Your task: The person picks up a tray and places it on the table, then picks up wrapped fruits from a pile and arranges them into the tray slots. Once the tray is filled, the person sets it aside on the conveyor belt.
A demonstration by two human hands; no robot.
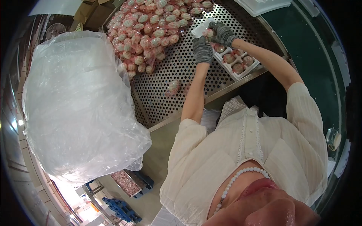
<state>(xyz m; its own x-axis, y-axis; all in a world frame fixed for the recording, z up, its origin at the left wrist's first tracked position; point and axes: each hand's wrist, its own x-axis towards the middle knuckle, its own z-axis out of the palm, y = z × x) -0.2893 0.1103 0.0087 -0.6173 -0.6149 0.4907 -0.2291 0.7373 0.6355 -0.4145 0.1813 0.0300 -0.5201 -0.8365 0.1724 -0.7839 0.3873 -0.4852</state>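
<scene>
A white compartment tray (235, 77) lies slantwise on the perforated metal table, with several round, film-wrapped pieces (238, 68) in its near cells. My left hand (203, 51), in a grey knit glove, is closed at the tray's left edge. My right hand (223, 34), gloved the same way, is over the tray's far part with bent fingers on a wrapped round piece (208, 33). The fingertips of both hands are close together there. A single wrapped round piece (174, 86) lies on the table nearer my body, left of my left forearm.
A big heap of wrapped round pieces (145, 32) covers the table's far left. A large clear plastic bag (83, 109) bulges beside the table. White trays (262, 4) lie at the far right by a green surface (315, 56). Cardboard boxes (92, 15) stand behind the bag; blue pallets (120, 209) are on the floor.
</scene>
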